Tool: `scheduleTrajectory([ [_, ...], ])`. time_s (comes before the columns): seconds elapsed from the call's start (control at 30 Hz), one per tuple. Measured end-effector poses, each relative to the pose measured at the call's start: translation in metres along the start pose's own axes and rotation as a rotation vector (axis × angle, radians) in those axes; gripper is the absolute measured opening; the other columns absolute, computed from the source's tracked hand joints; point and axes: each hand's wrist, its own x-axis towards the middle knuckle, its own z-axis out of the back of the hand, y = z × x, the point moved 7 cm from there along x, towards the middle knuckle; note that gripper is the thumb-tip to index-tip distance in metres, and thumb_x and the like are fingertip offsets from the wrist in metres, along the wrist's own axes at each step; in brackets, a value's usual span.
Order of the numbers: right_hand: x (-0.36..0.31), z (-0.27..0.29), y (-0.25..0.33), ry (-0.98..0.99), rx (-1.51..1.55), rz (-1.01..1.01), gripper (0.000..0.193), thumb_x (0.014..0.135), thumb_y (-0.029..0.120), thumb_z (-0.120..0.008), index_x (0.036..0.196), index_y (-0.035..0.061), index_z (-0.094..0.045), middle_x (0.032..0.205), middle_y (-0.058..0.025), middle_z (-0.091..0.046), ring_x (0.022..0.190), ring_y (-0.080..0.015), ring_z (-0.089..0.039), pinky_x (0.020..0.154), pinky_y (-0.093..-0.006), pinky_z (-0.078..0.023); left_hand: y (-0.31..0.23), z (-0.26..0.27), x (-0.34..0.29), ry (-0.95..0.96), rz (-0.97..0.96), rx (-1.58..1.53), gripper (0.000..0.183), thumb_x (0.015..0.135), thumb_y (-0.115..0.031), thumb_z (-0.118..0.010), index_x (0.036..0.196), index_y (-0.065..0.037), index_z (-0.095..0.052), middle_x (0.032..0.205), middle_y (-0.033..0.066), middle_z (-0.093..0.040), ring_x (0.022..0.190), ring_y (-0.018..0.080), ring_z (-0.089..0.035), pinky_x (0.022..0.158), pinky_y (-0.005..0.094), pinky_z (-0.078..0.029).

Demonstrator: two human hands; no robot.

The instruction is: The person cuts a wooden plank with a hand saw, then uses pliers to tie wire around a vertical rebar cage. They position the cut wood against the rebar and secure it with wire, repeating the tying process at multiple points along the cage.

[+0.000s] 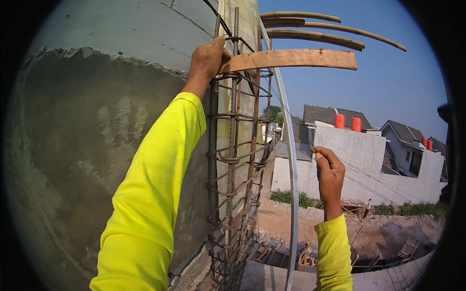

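Observation:
My left hand (pixel 208 62) is raised at the upper middle, its fingers closed on the left end of a flat wooden board (pixel 296 59). The board lies level across the upper part of a rebar cage (pixel 232 155), which stands upright along the wall's edge with several tie rings round its bars. Lower and to the right, my right hand (pixel 330 169) is held up in the air, thumb and fingertips pinched together near a long pale metal bar (pixel 291 160). What the pinch holds, if anything, is too small to make out.
At left is a plastered wall (pixel 77 126) with a rough edge under grey blocks (pixel 131 24). Several bamboo poles (pixel 315 36) jut out at upper right. Far below are bare earth (pixel 286 220), scrap timber (pixel 306 257), a distant person (pixel 368 207) and a white building (pixel 340 150).

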Motion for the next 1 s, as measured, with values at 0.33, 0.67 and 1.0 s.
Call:
scheduleTrajectory([
  [0.33,-0.058,0.003,0.016,-0.124,-0.224,0.224,0.017,0.096,0.003,-0.059,0.104,-0.0030,-0.072,0.073,0.0012,-0.061,0.061,-0.0044,-0.045,0.054,-0.0223,-0.035,0.005,-0.014,-0.004,0.198,-0.161,0.021,0.018,0.091,-0.010,-0.061,0.105,0.000,-0.068,0.087,0.0031,-0.068,0.073,0.0076,-0.060,0.069,0.0237,-0.051],
  [0.67,-0.014,-0.035,0.063,-0.176,0.035,0.372,0.016,0.095,0.003,-0.059,0.106,-0.0024,-0.070,0.078,0.0007,-0.060,0.067,-0.0036,-0.046,0.059,-0.0207,-0.036,0.006,-0.007,-0.010,0.302,-0.087,-0.040,0.025,0.093,-0.007,-0.053,0.112,0.000,-0.069,0.094,0.0029,-0.070,0.082,0.0088,-0.065,0.079,0.0245,-0.055],
  [1.0,-0.020,-0.050,0.101,-0.052,-0.473,0.682,0.013,0.085,0.001,-0.064,0.097,0.0014,-0.071,0.075,-0.0140,-0.069,0.055,-0.0232,-0.064,0.054,-0.0314,-0.049,-0.003,-0.015,-0.013,0.472,0.022,-0.176,0.025,0.094,-0.021,-0.065,0.108,-0.002,-0.074,0.099,0.0068,-0.074,0.091,0.0134,-0.069,0.087,0.0257,-0.053],
])
